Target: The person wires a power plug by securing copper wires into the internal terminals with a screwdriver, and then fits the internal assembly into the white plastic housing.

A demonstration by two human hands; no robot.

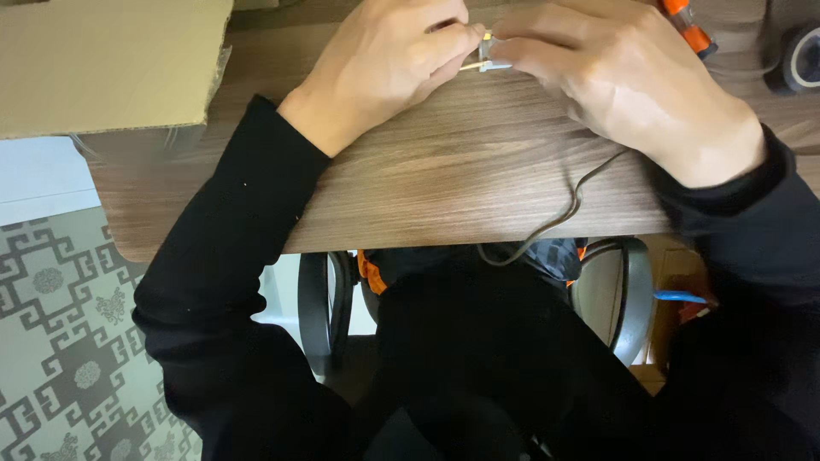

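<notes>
Both hands meet at the far edge of a wooden table [444, 179]. My left hand [384, 68] pinches thin pale wire ends against a small grey connector [489, 56] with an orange spot. My right hand [628, 85] grips the same connector from the right. A grey cable [571, 209] runs from under my right hand down over the table's near edge into my lap. Most of the connector is hidden by my fingers.
A cardboard box [111, 64] sits on the table at far left. An orange-and-black tool handle [690, 30] and a dark roll of tape [799, 60] lie at far right. Below are a chair's armrests [320, 307] and patterned floor [68, 341].
</notes>
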